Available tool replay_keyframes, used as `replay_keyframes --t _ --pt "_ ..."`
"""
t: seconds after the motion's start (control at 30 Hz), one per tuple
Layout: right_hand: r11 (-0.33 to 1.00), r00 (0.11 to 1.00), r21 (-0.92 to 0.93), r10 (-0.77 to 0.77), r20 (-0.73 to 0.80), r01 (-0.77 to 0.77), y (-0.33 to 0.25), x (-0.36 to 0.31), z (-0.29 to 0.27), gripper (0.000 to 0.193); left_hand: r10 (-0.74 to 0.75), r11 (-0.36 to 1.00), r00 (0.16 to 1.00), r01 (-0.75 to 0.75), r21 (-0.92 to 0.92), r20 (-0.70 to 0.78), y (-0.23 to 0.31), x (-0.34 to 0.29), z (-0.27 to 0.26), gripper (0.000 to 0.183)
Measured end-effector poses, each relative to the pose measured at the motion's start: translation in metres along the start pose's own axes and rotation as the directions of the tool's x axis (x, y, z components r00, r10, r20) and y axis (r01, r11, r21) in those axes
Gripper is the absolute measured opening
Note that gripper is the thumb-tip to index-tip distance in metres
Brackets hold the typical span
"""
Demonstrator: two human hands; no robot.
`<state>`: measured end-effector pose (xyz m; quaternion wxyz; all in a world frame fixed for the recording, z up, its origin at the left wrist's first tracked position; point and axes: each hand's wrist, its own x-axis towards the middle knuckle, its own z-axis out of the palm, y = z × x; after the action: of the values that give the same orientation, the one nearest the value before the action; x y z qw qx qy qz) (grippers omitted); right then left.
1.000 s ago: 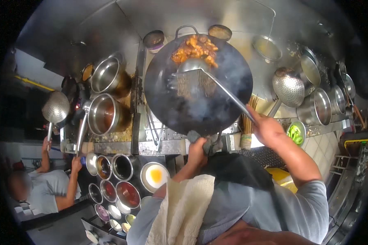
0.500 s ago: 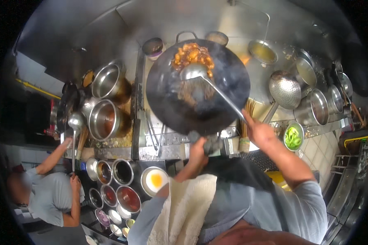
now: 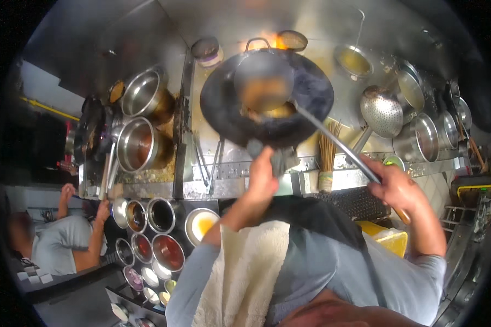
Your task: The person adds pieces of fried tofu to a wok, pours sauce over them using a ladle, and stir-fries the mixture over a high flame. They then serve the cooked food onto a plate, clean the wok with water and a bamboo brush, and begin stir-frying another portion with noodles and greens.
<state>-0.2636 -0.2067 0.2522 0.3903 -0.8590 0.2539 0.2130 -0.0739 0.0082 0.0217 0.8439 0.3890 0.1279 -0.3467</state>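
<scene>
Steady cloth, loose wrist: working a hot wok with the ladle

The black wok (image 3: 218, 103) stood over the burner, tipped somewhat, with flame (image 3: 266, 41) showing behind its far loop handle (image 3: 258, 41). The person's left hand (image 3: 262, 170) was closed round a folded grey cloth (image 3: 283, 159) at the near rim, and the right hand (image 3: 395, 188) was wrapped round the long shaft of the ladle (image 3: 338, 143), near its wooden end. Browned food (image 3: 282, 111) lay inside the wok. A grey, round patch with orange-brown in it hung over the middle, too blurred to tell whether it was the ladle's bowl, food in the air, or both.

The step looked like a toss or stir, and doing it well depended on both hands working together. The cloth needed to sit thick between palm and metal, with no loose corner hanging toward the fire. The left hand's job was to rock the rim firmly; the ladle's was to follow the food round and guide it back to the centre. A grip far along the shaft suited that, since it set the fingers well apart from the heat. The likeliest faults were too hard a jerk, which could throw food over the far edge toward the flame, and a stiff right wrist, which could scrape instead of turn.
</scene>
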Motion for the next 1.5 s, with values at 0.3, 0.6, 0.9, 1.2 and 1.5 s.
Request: replay_keyframes --t 0.3,0.6,0.9,1.2,1.5 --pt "0.811 0.974 -0.584 -0.154 -0.164 0.030 0.036 0.103 0.069 0.075 -0.071 0.981 0.996 0.080 0.176 -0.057 -0.036 -0.015 -0.041 0.031" --pt "0.902 0.985 -0.403 -0.174 -0.012 0.155 0.005 0.060 0.032 0.072 -0.050 0.999 0.997 0.050 0.003 0.059 0.023 0.030 0.012 0.033" --pt "0.943 0.870 -0.223 -0.318 -0.376 0.249 0.068 0.052 0.134 0.065 -0.001 0.998 0.998 0.005 0.067 -0.063 -0.026 -0.048 -0.049 0.029" --pt "0.954 0.824 0.155 -0.133 -0.551 0.258 0.095 0.002 0.191 0.058 -0.131 0.991 0.991 0.131 0.028 0.006 0.020 -0.027 -0.009 0.022" --pt "0.891 0.716 0.437 0.222 -0.662 0.127 0.132 -0.106 0.186 0.061 -0.133 0.828 0.984 0.047 0.559 0.115 -0.008 -0.153 0.063 0.017"
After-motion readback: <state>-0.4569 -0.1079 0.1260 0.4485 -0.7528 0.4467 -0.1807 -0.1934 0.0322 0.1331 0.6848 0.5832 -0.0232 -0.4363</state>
